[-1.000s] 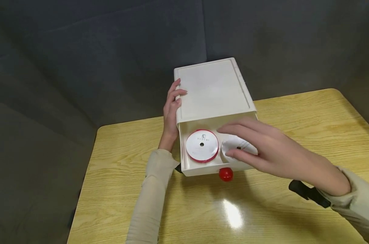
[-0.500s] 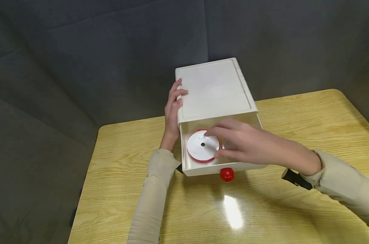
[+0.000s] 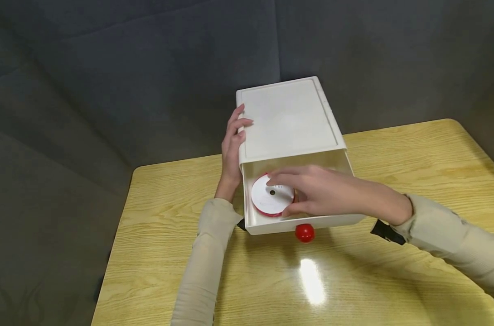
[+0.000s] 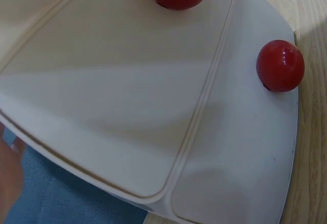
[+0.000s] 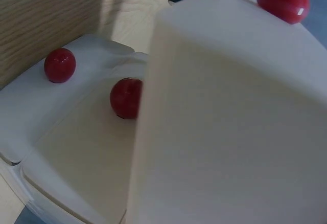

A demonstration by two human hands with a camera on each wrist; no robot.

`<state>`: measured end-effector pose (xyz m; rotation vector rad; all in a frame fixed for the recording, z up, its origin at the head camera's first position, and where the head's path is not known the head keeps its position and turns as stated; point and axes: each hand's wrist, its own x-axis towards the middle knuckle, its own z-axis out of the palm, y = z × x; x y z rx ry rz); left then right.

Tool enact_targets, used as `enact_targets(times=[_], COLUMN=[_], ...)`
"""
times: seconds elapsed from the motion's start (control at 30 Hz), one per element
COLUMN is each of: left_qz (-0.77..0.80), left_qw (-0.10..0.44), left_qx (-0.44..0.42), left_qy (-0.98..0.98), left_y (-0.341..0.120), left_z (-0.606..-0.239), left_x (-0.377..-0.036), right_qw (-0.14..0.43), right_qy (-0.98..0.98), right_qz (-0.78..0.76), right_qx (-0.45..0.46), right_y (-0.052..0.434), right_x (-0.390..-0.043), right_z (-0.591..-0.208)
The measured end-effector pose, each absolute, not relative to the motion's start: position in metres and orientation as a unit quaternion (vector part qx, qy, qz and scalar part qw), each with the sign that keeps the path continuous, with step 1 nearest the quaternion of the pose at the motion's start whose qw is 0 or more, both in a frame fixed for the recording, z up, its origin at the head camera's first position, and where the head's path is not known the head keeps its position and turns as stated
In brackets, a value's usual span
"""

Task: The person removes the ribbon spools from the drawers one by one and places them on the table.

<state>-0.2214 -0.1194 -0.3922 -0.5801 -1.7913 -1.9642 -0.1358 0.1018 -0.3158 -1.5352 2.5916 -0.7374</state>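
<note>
A white drawer cabinet (image 3: 289, 118) stands on the table with its top drawer (image 3: 332, 221) pulled out. Inside lies a white-faced spool of red ribbon (image 3: 267, 201). My left hand (image 3: 232, 149) rests along the cabinet's left side, fingertips over its top edge; part of that hand also shows at the edge of the left wrist view. My right hand (image 3: 316, 190) reaches over the drawer, with bent fingers above the spool's face and the thumb by its near right edge. Whether they touch the spool is unclear. The drawer's right part is hidden under this hand.
A red knob (image 3: 304, 232) juts from the pulled-out drawer's front. Lower drawer fronts carry red knobs too, such as the lower knob (image 4: 280, 65) in the left wrist view. The wooden table (image 3: 169, 208) meets a dark cloth backdrop (image 3: 169, 90) behind.
My right hand has moved left, from above the second white spool to the red-ribbon spool, covering the second one from sight. The left hand keeps its place on the cabinet.
</note>
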Motion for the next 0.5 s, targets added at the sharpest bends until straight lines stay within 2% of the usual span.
enact_targets(times=[0.2, 0.5], left_qz=[-0.706, -0.697], left_qw=[0.212, 0.224], left_qx=[-0.215, -0.211], left_qy=[-0.640, -0.648], left_y=[-0.1179, -0.1229], left_z=[-0.3929, -0.3916], left_x=[-0.2215, -0.2175], right_qw=[0.025, -0.005], right_qy=[0.831, 0.819], right_qz=[-0.211, -0.190], right_qx=[-0.515, -0.541], right_y=[0.0990, 0.0938], right_x=[-0.1371, -0.1373], right_z=[-0.3193, -0.3234])
